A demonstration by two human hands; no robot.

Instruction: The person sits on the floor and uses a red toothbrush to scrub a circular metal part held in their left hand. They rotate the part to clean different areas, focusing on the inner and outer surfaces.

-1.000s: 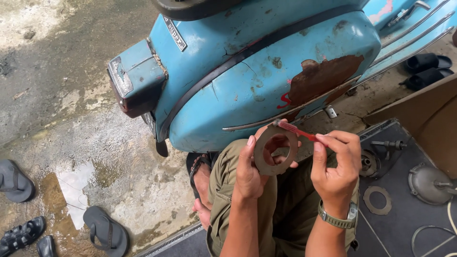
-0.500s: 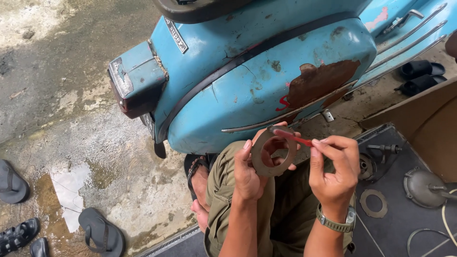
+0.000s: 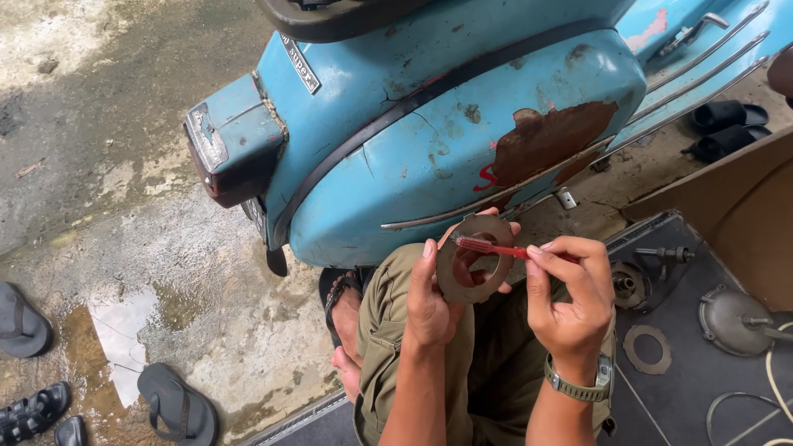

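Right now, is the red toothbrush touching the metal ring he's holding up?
Touching. The head view shows the right hand laying the red toothbrush bristle-end across the face of the metal ring, which the left hand pinches at its edge.

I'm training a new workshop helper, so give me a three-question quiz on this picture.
1. True or false: the left hand holds a flat metal ring.
2. What does the right hand hold? A) spanner B) red toothbrush C) rag
3. Fill in: a second flat ring lies on the dark ____ beside the person's right knee.

Key: 1 true; 2 B; 3 mat.
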